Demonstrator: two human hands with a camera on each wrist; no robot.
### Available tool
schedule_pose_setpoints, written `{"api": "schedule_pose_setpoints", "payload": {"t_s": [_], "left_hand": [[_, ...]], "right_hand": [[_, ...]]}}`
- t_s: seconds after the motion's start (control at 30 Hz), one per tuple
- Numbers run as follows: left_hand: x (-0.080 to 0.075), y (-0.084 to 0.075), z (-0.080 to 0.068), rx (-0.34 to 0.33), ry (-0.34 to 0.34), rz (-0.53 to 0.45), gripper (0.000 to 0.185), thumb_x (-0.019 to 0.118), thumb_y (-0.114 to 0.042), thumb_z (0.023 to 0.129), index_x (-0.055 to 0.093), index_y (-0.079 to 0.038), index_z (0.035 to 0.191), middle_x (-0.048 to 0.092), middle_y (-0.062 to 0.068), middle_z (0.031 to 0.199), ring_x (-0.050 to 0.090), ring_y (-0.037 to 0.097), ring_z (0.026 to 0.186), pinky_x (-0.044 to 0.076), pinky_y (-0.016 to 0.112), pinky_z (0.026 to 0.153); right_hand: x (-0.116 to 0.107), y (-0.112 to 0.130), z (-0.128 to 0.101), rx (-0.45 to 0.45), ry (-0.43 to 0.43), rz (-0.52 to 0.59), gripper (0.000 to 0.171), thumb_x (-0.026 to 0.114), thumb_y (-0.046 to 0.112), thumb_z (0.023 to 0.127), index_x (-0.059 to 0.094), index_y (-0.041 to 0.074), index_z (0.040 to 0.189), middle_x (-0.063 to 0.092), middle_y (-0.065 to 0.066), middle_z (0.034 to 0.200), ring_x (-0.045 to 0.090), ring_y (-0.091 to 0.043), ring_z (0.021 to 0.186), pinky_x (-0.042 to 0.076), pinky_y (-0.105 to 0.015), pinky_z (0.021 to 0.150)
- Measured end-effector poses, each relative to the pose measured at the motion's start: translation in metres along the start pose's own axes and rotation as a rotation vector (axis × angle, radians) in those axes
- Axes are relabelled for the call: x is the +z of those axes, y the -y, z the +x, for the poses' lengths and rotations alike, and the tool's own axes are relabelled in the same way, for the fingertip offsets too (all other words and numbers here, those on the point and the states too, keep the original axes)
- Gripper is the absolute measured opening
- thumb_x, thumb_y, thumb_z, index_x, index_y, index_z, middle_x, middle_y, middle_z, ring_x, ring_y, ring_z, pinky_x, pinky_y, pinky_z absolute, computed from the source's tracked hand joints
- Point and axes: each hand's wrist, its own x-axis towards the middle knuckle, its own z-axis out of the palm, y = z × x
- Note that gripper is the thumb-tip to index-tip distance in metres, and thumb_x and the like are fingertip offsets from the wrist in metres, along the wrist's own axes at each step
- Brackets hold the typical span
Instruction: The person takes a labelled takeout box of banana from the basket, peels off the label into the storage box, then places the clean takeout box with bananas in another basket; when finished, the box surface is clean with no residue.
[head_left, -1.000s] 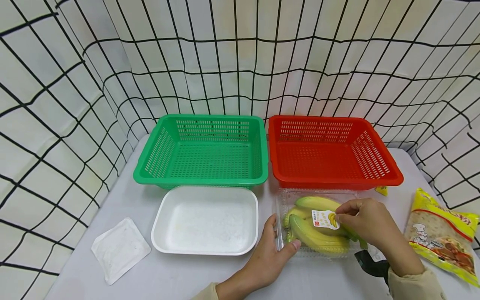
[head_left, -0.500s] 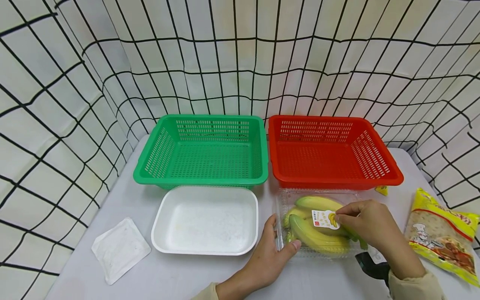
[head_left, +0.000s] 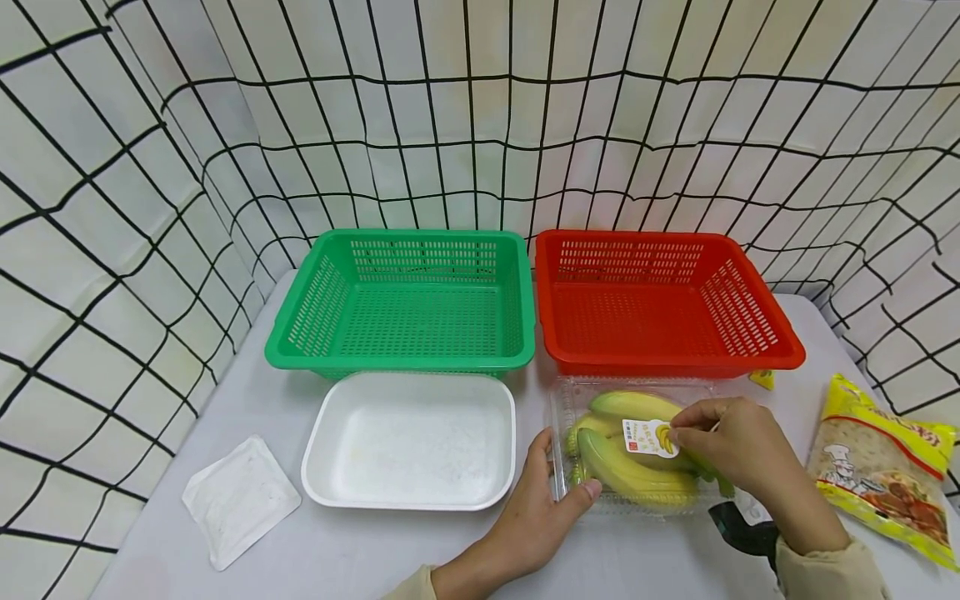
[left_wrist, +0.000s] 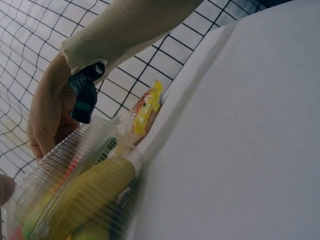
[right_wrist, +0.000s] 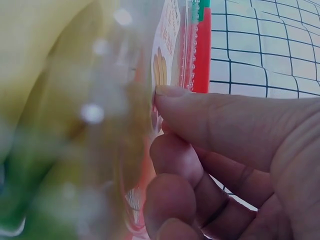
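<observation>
A clear plastic clamshell box (head_left: 637, 386) with bananas (head_left: 626, 475) inside rests on the table in front of the red basket. On its lid is a white sticker (head_left: 641, 437) with a banana picture. My left hand (head_left: 528, 517) grips the box's left side, thumb over the front left corner. My right hand (head_left: 738, 446) reaches over the box and pinches the sticker's right edge between thumb and index finger. Close up in the right wrist view, the thumb tip overlaps the sticker (right_wrist: 165, 47). The left wrist view shows the box (left_wrist: 90, 142) tilted in the picture, bananas visible through its ribbed wall.
Behind stand a green basket (head_left: 420, 325) and a red basket (head_left: 660, 321). Left of the box sits a white tray (head_left: 408, 442), with a flat white packet (head_left: 242, 502) farther left. A yellow food bag (head_left: 885, 475) lies at right. Black netting (head_left: 472, 125) surrounds the table.
</observation>
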Motion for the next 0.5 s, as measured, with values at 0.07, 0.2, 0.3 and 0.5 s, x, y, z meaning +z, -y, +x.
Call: {"api": "schedule_pose_setpoints", "payload": {"t_s": [0.07, 0.2, 0.3, 0.5], "left_hand": [[0.0001, 0.0004, 0.0004, 0.003, 0.002, -0.005, 0.096, 0.061, -0.05, 0.1, 0.009, -0.002, 0.165, 0.019, 0.02, 0.169, 0.031, 0.037, 0.15, 0.029, 0.06, 0.119], [-0.0002, 0.0009, 0.0008, 0.004, 0.011, -0.016, 0.096, 0.061, -0.049, 0.101, 0.008, 0.0, 0.164, 0.017, 0.021, 0.169, 0.03, 0.039, 0.151, 0.028, 0.061, 0.119], [-0.0004, 0.0008, 0.0012, -0.001, 0.017, -0.019, 0.097, 0.06, -0.05, 0.101, 0.007, 0.001, 0.164, 0.014, 0.022, 0.17, 0.028, 0.043, 0.151, 0.026, 0.063, 0.12], [-0.0004, 0.0005, 0.0017, -0.007, 0.022, -0.019, 0.097, 0.059, -0.05, 0.102, 0.006, 0.002, 0.164, 0.011, 0.023, 0.17, 0.027, 0.045, 0.151, 0.026, 0.064, 0.12]], "right_hand": [[0.0005, 0.0002, -0.0003, -0.005, -0.004, 0.001, 0.011, 0.082, 0.021, 0.089, 0.082, 0.011, 0.094, 0.072, 0.001, 0.081, 0.057, -0.02, 0.077, 0.047, -0.028, 0.059], [0.0007, -0.0002, -0.0004, -0.008, -0.006, 0.009, 0.009, 0.082, 0.02, 0.089, 0.081, 0.012, 0.093, 0.069, 0.001, 0.08, 0.056, -0.02, 0.077, 0.046, -0.028, 0.058], [0.0007, -0.001, -0.0003, -0.01, -0.005, 0.017, 0.009, 0.082, 0.02, 0.089, 0.081, 0.012, 0.092, 0.068, 0.002, 0.078, 0.055, -0.019, 0.076, 0.045, -0.027, 0.057], [0.0006, -0.0008, -0.0008, -0.008, -0.022, 0.008, 0.015, 0.083, 0.021, 0.088, 0.081, 0.01, 0.098, 0.067, 0.001, 0.078, 0.056, -0.019, 0.075, 0.045, -0.027, 0.056]]}}
